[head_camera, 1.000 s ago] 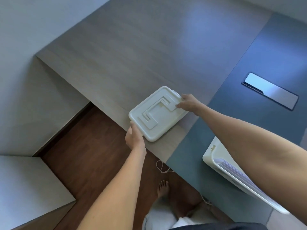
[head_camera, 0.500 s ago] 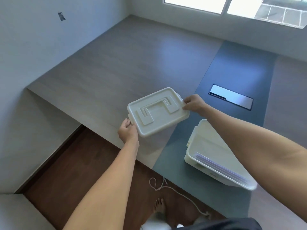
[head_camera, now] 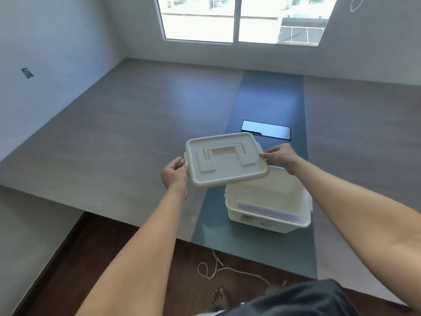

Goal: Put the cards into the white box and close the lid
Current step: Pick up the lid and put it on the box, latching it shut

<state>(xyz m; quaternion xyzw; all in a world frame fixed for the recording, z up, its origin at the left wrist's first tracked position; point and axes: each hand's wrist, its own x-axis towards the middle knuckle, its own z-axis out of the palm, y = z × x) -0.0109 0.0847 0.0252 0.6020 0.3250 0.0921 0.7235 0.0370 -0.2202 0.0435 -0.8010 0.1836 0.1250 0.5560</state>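
The white lid [head_camera: 225, 159], with a flat moulded handle on top, hangs in the air between my hands. My left hand [head_camera: 175, 174] grips its left edge and my right hand [head_camera: 279, 156] grips its right edge. Below and to the right, the open white box [head_camera: 268, 221] stands on the dark blue strip of the platform. A stack of cards [head_camera: 268, 211] leans inside the box against its near wall. The lid overlaps the box's far left corner and is apart from its rim.
The grey wooden platform [head_camera: 127, 137] ends at a front edge near the box, with dark floor below. A shiny rectangular plate [head_camera: 266, 130] lies on the blue strip behind the lid. A white cord [head_camera: 214, 269] trails on the floor by my foot [head_camera: 219, 297].
Both hands have lifted the lid off the platform and carried it to the right, over the open box. The view has tilted up, showing the window.
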